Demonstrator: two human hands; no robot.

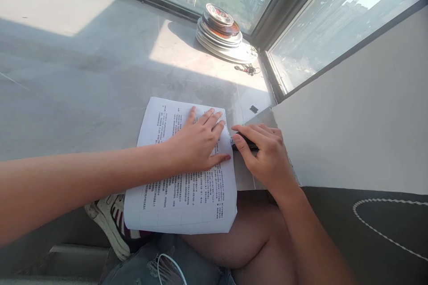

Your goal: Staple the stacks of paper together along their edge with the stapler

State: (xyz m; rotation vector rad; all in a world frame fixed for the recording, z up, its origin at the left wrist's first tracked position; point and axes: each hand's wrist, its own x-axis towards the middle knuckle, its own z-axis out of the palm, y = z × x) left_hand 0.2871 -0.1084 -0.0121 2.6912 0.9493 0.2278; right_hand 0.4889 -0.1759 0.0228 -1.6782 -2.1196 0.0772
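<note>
A printed sheet of white paper [157, 136], its text running sideways, lies partly on the grey ledge and juts over its near edge above the legs. My left hand [200, 140] rests flat on the paper with its fingers spread. Beside the paper's right edge, my right hand [262, 151] is closed around a small black tool [249, 140] with a silvery end. That end meets the paper's edge; the hand covers most of the tool, so its kind is unclear. A small dark grey rectangular piece [254, 109] lies beyond my right hand.
A stack of plates [219, 35] stands in the window corner, with a bunch of keys [248, 69] beside it. Window frames [264, 44] and a white wall [361, 111] bound the ledge. Below are a shoe [113, 218], crossed legs, a white cord [172, 260] and a beaded chain [374, 227].
</note>
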